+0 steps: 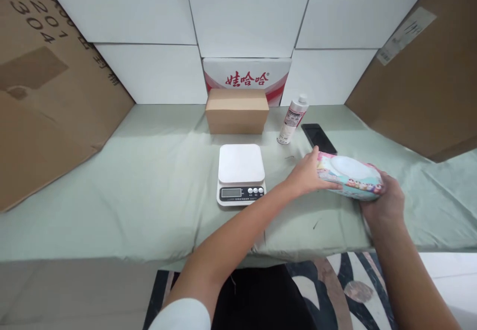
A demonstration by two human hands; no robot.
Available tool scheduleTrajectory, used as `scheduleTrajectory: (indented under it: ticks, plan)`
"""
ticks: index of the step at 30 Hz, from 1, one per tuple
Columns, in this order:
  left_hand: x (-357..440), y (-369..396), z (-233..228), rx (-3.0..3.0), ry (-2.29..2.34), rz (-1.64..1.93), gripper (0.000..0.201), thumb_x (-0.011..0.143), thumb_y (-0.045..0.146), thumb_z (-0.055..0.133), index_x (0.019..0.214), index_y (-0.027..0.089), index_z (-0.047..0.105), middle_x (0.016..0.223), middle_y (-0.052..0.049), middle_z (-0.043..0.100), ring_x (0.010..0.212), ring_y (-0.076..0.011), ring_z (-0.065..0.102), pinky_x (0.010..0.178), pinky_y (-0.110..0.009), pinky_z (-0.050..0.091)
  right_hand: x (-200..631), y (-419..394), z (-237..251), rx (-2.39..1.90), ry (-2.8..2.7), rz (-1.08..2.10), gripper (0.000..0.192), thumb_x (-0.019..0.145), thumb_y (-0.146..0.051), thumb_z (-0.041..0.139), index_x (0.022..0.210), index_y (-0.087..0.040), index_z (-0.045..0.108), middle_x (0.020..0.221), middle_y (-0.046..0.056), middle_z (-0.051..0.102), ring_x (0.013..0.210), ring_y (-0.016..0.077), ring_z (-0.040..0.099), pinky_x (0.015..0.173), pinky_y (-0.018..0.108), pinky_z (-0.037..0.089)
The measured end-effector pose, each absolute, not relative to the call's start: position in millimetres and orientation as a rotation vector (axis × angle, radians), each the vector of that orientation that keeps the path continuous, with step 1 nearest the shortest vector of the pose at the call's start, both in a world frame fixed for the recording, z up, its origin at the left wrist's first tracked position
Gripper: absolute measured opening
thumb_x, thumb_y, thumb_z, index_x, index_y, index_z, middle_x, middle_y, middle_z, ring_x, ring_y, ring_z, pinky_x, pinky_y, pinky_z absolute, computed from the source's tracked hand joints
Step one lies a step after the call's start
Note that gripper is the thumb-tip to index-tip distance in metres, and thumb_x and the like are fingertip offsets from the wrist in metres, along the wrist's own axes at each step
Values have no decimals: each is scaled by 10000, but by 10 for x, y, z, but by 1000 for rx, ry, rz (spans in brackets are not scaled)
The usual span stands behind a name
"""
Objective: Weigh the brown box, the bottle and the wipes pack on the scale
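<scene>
Sleeve (181, 315), left grip (307, 175), right grip (386, 203) (both holding packet (349, 175)).

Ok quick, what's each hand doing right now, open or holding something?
Left hand: holding the left end of the white-lidded pack.
Right hand: holding its right end.

I'm getting bright, soft, even light on my feed, apparently falling from above: the small box (237, 116) is showing a paler top than front. Faint shadows are sitting under the white scale (241, 163), whose platform is nearly washing out. The right cardboard panel (421, 81) is reading darker than the left panel (55, 101). Fine print on the pastel packet (350, 176) and bottle (292, 120) is going soft. The wide lens is stretching both sides; the right hand (386, 202) is looking shaded.
</scene>
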State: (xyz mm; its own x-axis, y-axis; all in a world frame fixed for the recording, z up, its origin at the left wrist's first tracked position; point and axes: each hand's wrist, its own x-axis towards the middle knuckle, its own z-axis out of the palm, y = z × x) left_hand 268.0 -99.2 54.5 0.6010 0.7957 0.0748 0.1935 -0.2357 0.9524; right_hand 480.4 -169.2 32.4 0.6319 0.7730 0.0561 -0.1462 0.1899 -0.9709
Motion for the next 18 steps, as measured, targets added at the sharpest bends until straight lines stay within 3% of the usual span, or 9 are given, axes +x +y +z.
scheduleTrajectory:
  ticks: [3,8,11,15,18]
  plan:
    - [2509,-1117,619,1784,812,807,1416,649,618,977,1731,161,188,1712,-229,414,1587,-420,424,1283,-539,442,4666,-1724,400,-1163,-748,694,360,875,-542,687,1058,-244,770,1086,140,724,1315,442,663,1092,747,591]
    - [1634,-1146,866,1986,806,1122,1312,682,738,906,1717,260,259,1718,-176,436,1573,-412,459,1285,-529,443,3926,-1686,802,-1015,-935,813,460,888,-542,695,1277,-301,743,1417,108,687,1458,412,582,1216,692,522]
    - [931,-1036,885,2160,939,1319,1275,698,815,840,1693,212,319,1660,-208,510,1499,-406,552,1240,-504,496,3253,-1442,902,-908,-1034,868,550,877,-511,707,1399,-340,663,1547,42,615,1529,382,519,1304,654,425]
    - [276,-943,702,2283,1163,1490,1219,728,858,779,1661,178,387,1537,-219,626,1362,-387,667,1143,-481,571,2602,-1100,742,-879,-1233,922,657,899,-605,696,1495,-372,547,1629,47,535,1553,395,481,1233,637,491]
    - [101,-939,510,2274,1207,1541,1163,759,851,758,1642,172,426,1480,-214,666,1306,-368,701,1088,-455,603,2420,-1013,594,-881,-1205,993,706,861,-641,732,1482,-363,541,1611,61,548,1546,398,486,1259,645,458]
